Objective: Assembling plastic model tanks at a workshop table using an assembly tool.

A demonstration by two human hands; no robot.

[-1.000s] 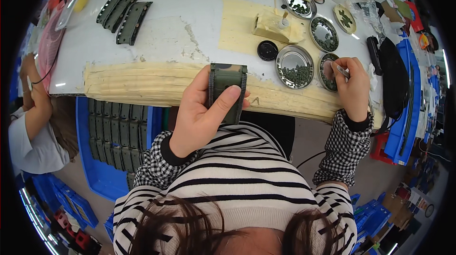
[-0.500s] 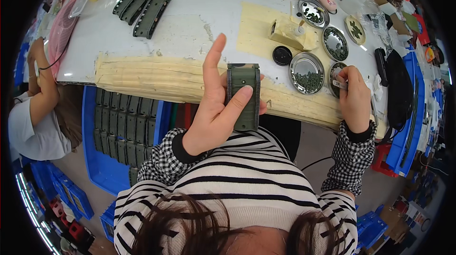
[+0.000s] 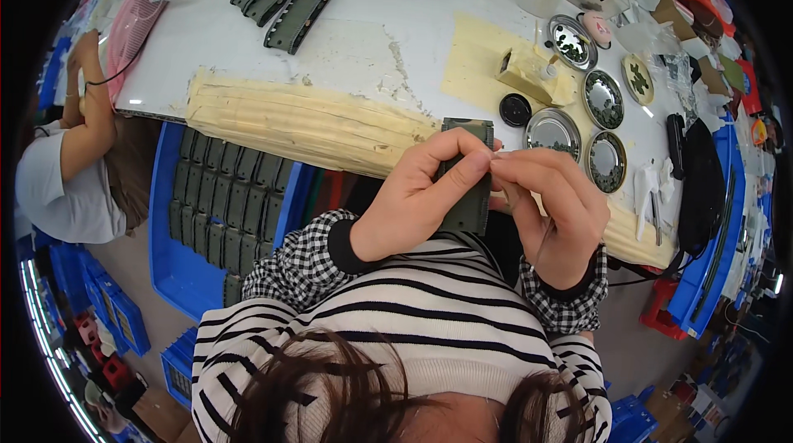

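Note:
My left hand (image 3: 417, 195) grips a dark green, tray-like plastic part (image 3: 469, 213) upright in front of my chest, thumb across its face. My right hand (image 3: 562, 212) has its thumb and fingers pinched together against the left fingertips, at the part's right edge. Whatever sits in that pinch is too small or hidden to name. Just beyond the right hand stand round metal dishes, one (image 3: 625, 164) to its right and another (image 3: 552, 112) behind it, both with small dark green pieces.
More dishes, a black round lid (image 3: 515, 110) and a yellow-wrapped block (image 3: 529, 73) stand at the right. Similar green parts (image 3: 301, 20) lie farther back. Yellow tape (image 3: 306, 121) covers the table edge. A blue crate (image 3: 176, 278) holds many such parts; a person (image 3: 70, 203) sits at left.
My right hand has come left from the dish at the table's right to the green part. The left index finger, raised before, is now bent down to meet it.

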